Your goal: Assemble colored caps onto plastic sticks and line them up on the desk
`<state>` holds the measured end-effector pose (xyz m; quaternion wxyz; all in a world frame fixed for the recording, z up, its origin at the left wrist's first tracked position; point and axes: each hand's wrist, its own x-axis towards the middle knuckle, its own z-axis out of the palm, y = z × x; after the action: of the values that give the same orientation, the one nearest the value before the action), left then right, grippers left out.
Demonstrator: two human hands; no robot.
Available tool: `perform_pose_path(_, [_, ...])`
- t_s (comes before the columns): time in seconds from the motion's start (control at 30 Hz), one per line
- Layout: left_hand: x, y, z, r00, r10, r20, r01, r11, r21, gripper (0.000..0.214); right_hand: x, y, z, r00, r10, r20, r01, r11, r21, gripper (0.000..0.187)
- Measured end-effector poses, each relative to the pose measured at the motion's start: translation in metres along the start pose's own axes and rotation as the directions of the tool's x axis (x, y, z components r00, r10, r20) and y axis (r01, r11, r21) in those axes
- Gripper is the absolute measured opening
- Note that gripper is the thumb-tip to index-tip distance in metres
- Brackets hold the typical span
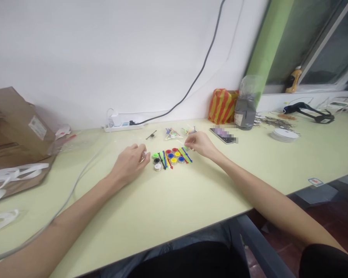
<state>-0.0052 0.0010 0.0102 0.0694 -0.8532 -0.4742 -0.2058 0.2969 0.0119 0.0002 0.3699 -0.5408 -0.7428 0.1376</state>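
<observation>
My left hand (130, 159) is closed, with thumb and fingers pinched around a small whitish round piece (144, 156), partly hidden by the fingers. My right hand (201, 144) pinches a thin white arrow-like stick (181, 142). Between the hands lie small round plastic pieces on clear bases: green, black, white, red, blue and yellow, among them a yellow piece (174, 160) and a white piece (157, 167). Thin coloured plastic arrows (165, 159) lie side by side among them, with more arrows (186, 155) close to my right hand.
Behind are a black arrow on a round base (151, 135) and clear bags of coloured parts (172, 133). A power strip (124, 126) sits by the wall, a phone (222, 135) at right. A cardboard box (17, 127) and grey cable (75, 185) are left.
</observation>
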Motion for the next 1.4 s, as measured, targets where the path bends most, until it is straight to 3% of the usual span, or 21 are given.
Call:
perform_pose_path(0.17, [0.0009,-0.0014,0.0028,0.999,-0.018,0.044,0.016,0.999,0.045,0.025,0.0008,0.0003,-0.0006,0.998,0.007,0.062,0.005,0.98,-0.196,0.008])
perform_pose_path(0.33, [0.0006,-0.0015,0.0048,0.997,-0.029,0.078,0.025,0.998,0.057,0.026,-0.0003,-0.002,0.0027,0.989,0.034,0.141,0.002,0.97,-0.243,0.01])
perform_pose_path(0.5, [0.0003,-0.0011,0.0047,0.996,-0.037,0.087,0.033,0.998,0.051,0.027,-0.002,-0.0046,0.0055,0.99,0.038,0.138,0.004,0.957,-0.292,0.01])
perform_pose_path(1.4, [-0.0001,0.002,0.0036,0.994,-0.032,0.102,0.029,0.999,0.03,0.027,-0.0031,-0.0079,0.0041,0.981,0.04,0.189,0.023,0.947,-0.319,0.007])
